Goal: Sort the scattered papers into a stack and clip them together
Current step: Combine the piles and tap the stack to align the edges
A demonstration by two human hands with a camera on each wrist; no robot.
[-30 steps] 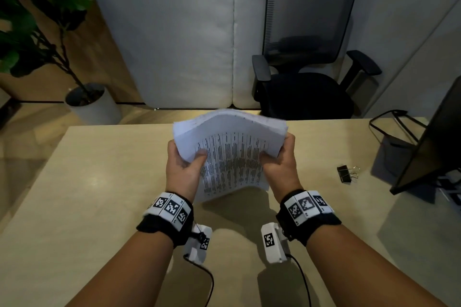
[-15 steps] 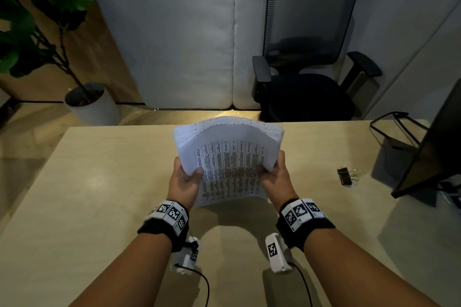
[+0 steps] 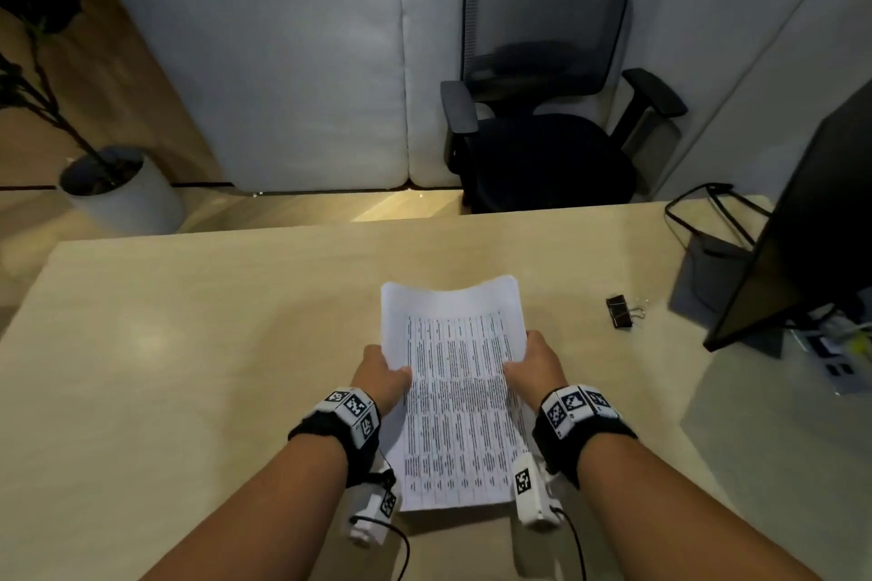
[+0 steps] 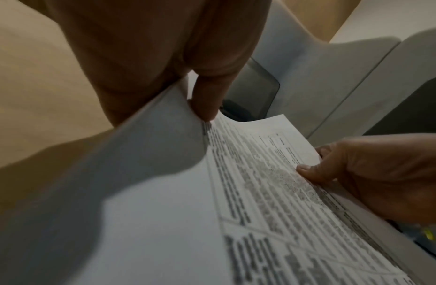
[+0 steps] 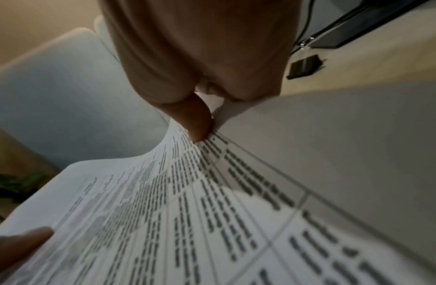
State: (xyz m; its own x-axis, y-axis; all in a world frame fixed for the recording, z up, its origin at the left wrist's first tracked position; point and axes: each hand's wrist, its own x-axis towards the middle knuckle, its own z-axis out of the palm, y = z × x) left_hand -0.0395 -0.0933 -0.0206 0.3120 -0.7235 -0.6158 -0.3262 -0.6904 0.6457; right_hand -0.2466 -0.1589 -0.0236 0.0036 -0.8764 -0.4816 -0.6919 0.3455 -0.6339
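Observation:
A stack of printed papers (image 3: 455, 387) lies nearly flat just above the wooden desk (image 3: 188, 344), its far end curling up. My left hand (image 3: 384, 375) grips its left edge, thumb on the top sheet (image 4: 204, 108). My right hand (image 3: 533, 363) grips the right edge, thumb pressing on the print (image 5: 198, 123). The papers (image 4: 260, 192) fill both wrist views (image 5: 187, 212). A black binder clip (image 3: 620, 311) lies on the desk to the right of the stack, apart from my hands, and shows in the right wrist view (image 5: 303, 66).
A dark monitor (image 3: 811, 222) stands at the desk's right edge with cables (image 3: 708, 212) behind it. A black office chair (image 3: 542, 132) sits beyond the desk. A potted plant (image 3: 108, 184) stands on the floor at the far left.
Both hands have lowered the stack from upright in the air to nearly flat over the desk, closer to me. The grip on both side edges is kept.

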